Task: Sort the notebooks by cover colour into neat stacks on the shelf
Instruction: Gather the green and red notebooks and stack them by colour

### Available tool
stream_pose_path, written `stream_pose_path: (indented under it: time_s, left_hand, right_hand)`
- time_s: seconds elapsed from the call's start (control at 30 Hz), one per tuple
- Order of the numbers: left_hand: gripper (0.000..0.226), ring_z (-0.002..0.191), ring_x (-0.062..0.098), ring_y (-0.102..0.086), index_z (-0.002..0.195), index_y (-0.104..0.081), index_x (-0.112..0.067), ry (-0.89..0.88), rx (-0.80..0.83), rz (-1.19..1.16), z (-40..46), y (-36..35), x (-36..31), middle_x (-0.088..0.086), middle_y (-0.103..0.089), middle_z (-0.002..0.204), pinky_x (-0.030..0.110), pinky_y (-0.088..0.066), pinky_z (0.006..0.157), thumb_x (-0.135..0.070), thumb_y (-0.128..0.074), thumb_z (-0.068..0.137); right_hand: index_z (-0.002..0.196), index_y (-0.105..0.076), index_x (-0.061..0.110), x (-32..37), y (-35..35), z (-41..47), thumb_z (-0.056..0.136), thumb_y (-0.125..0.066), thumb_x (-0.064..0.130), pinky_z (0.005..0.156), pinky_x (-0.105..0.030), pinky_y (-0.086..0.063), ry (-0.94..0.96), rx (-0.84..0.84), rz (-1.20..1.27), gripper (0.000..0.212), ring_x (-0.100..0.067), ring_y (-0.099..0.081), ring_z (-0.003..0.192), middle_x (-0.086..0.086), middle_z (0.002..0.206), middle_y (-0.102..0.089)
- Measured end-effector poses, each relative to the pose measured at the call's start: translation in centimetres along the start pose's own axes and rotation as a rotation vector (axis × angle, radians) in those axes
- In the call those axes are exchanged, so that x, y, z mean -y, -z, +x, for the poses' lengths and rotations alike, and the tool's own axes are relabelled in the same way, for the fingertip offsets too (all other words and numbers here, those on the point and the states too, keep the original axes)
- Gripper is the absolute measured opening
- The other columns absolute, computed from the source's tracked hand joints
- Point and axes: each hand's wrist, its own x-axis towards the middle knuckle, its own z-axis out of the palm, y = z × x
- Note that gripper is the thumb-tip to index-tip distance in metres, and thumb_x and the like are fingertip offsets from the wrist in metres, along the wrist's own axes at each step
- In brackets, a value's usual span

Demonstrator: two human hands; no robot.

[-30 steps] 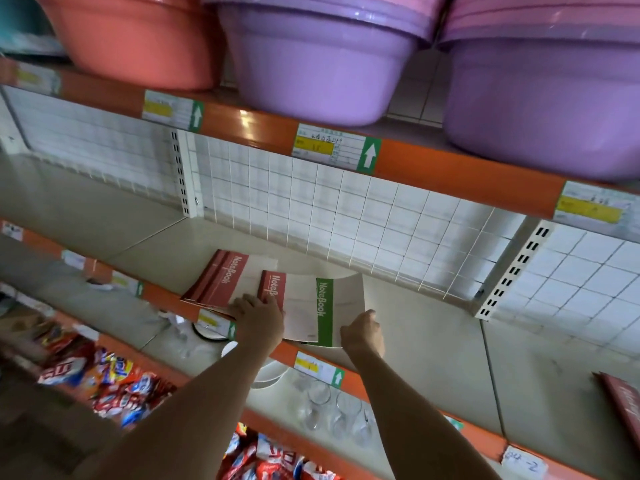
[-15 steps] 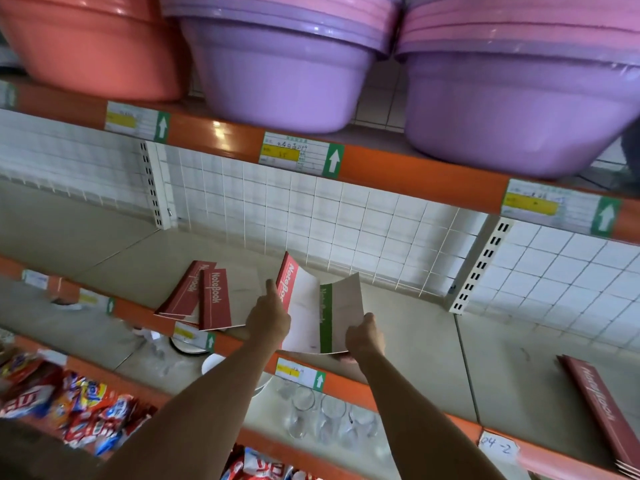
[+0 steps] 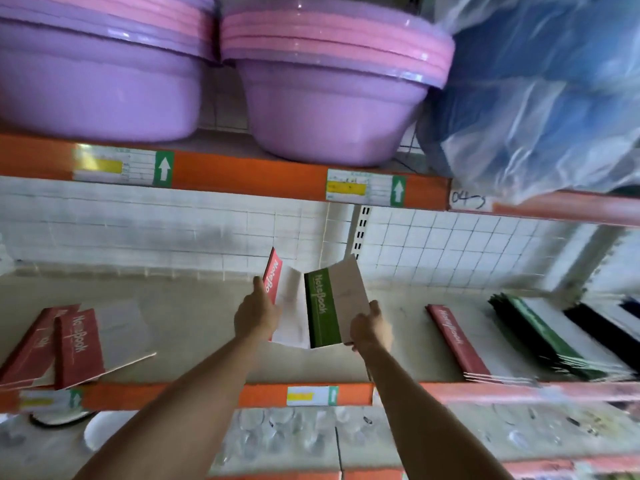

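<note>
Notebooks (image 3: 322, 308) lifted in both hands (image 3: 256, 315), beige shelf (image 3: 194, 320), white grid backing (image 3: 450, 244)

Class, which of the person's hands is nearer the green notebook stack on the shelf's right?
Right. The right hand is closer to the green notebook stack; the left hand is farther left.

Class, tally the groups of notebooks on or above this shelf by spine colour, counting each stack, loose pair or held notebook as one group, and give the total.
Red-spined groups: 3 (loose pair, held notebook, red stack)
Green-spined groups: 2 (held notebook, green stack)
Black-spined groups: 1 (black stack)
Total: 6
</note>
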Motion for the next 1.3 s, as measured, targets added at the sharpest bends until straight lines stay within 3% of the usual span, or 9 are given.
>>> stream_pose_path:
  time_s: [0.07, 0.2, 0.37, 0.5, 0.7, 0.87, 1.0, 1.13, 1.3]
  left_hand:
    - [0.051, 0.105, 0.039, -0.062, 0.141, -0.029, -0.014, -0.039, 0.024, -0.029, -0.4, -1.5, -2.7, 0.02, -0.059, 0.125, 0.043, -0.052, 0.082, -0.02, -0.052, 0.096]
    - [0.038, 0.099, 0.038, -0.064, 0.128, -0.037, -0.013, -0.145, 0.086, -0.074, -1.5, -4.7, -7.9, 0.019, -0.061, 0.118, 0.045, -0.057, 0.081, -0.025, -0.054, 0.096]
    - [0.042, 0.097, 0.035, -0.065, 0.132, -0.041, -0.014, -0.25, 0.142, -0.149, -3.4, -8.6, -15.4, 0.015, -0.062, 0.118, 0.043, -0.058, 0.078, -0.024, -0.058, 0.094]
    - [0.032, 0.1, 0.034, -0.064, 0.124, -0.047, -0.012, -0.221, 0.221, -0.166, -5.5, -12.4, -20.7, 0.015, -0.063, 0.117, 0.037, -0.052, 0.076, -0.017, -0.054, 0.093]
    - [0.035, 0.107, 0.034, -0.062, 0.128, -0.046, -0.006, -0.108, 0.294, -0.161, -9.0, -17.4, -27.3, 0.016, -0.06, 0.122, 0.04, -0.051, 0.083, -0.022, -0.053, 0.098]
    - [0.035, 0.101, 0.029, -0.065, 0.122, -0.054, -0.006, -0.051, 0.298, -0.034, -10.7, -20.7, -29.8, 0.013, -0.063, 0.119, 0.032, -0.048, 0.07, -0.032, -0.055, 0.098]
    - [0.038, 0.101, 0.026, -0.066, 0.125, -0.057, -0.011, -0.069, 0.315, 0.311, -12.1, -22.5, -30.5, 0.006, -0.066, 0.118, 0.03, -0.043, 0.07, -0.035, -0.059, 0.094]
    - [0.042, 0.093, 0.025, -0.069, 0.12, -0.062, -0.012, -0.096, 0.328, 0.538, -12.9, -24.0, -31.0, 0.005, -0.07, 0.109, 0.03, -0.051, 0.071, -0.043, -0.06, 0.092]
    - [0.045, 0.099, 0.029, -0.066, 0.128, -0.056, -0.008, -0.131, 0.172, 0.669, -14.1, -24.7, -33.1, 0.01, -0.066, 0.115, 0.04, -0.055, 0.08, -0.036, -0.062, 0.093]
  right_hand:
    - [0.098, -0.051, 0.017, -1.0, 2.9, 0.8, 0.079, -0.047, 0.003, 0.048, -0.034, -0.053, -0.027, -0.072, 0.003, 0.024, -0.025, -0.058, 0.055, -0.004, 0.071, -0.057]
    - [0.104, -0.053, 0.021, -4.1, 8.0, 2.8, 0.074, -0.048, 0.007, 0.068, -0.05, -0.059, -0.07, -0.191, 0.021, 0.033, -0.036, -0.065, 0.076, -0.006, 0.079, -0.062]
    - [0.113, -0.054, 0.016, -8.1, 15.4, 4.9, 0.081, -0.05, 0.005, 0.069, -0.03, -0.045, -0.117, -0.29, 0.027, 0.034, -0.027, -0.055, 0.074, -0.013, 0.097, -0.065]
    - [0.118, -0.05, 0.019, -10.6, 20.0, 6.9, 0.078, -0.047, 0.008, 0.076, -0.036, -0.047, -0.157, -0.345, 0.013, 0.042, -0.034, -0.06, 0.087, -0.017, 0.104, -0.068]
    - [0.107, -0.048, 0.021, -13.4, 25.7, 10.7, 0.077, -0.044, 0.012, 0.076, -0.043, -0.057, -0.175, -0.395, -0.017, 0.031, -0.034, -0.066, 0.083, -0.008, 0.091, -0.065]
    - [0.099, -0.044, 0.028, -16.0, 27.6, 14.6, 0.064, -0.038, 0.019, 0.067, -0.046, -0.06, -0.159, -0.311, 0.043, 0.037, -0.033, -0.068, 0.071, -0.006, 0.084, -0.068]
    - [0.093, -0.04, 0.036, -19.3, 27.8, 18.6, 0.058, -0.038, 0.02, 0.06, -0.05, -0.06, -0.14, -0.248, 0.112, 0.038, -0.031, -0.068, 0.065, -0.004, 0.078, -0.067]
    - [0.09, -0.045, 0.044, -20.6, 28.6, 20.7, 0.058, -0.038, 0.018, 0.059, -0.052, -0.06, -0.103, -0.18, 0.184, 0.042, -0.031, -0.069, 0.066, -0.004, 0.08, -0.067]
    - [0.08, -0.038, 0.023, -19.0, 32.5, 19.7, 0.063, -0.045, 0.017, 0.075, -0.045, -0.055, -0.05, -0.134, 0.14, 0.018, -0.034, -0.063, 0.083, 0.002, 0.073, -0.052]
